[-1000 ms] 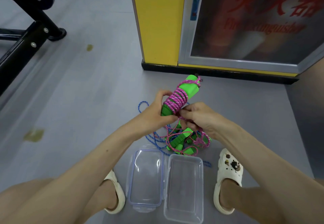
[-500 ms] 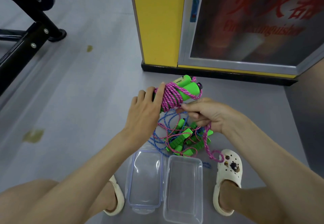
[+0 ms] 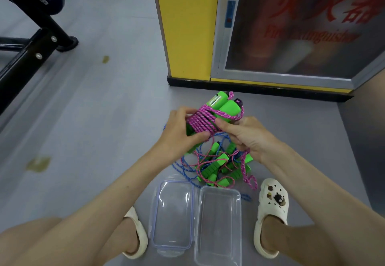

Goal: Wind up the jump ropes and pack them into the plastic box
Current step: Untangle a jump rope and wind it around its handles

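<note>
While the left hand (image 3: 177, 134) grips the low end of the wound bundle (image 3: 205, 123), its fingers curl over the top and its thumb lies across the pink winds. The bundle sits between the two hands, up off the floor (image 3: 93, 130). Its long way runs from low on the left, by the left hand, up and away to the right, where the green handles (image 3: 226, 105) stick out. The right hand (image 3: 248, 138) is just as near. One finger presses on the winds, and the others pinch the loose tail (image 3: 246, 172) of pink rope, which hangs down from that hand. So the next wind, I think, has to go across the bundle, not along it. Below the hands the pile of ropes (image 3: 216, 165) lies tangled on the floor. By the feet lie the lid (image 3: 173, 211) on the left and the plastic box (image 3: 217, 224) on the right, with nothing in it yet.

A second ago the bundle stood more upright. Half a second ago the left hand lay over it with its back up. Now it has turned so the thumb shows. The right hand has hardly moved.
</note>
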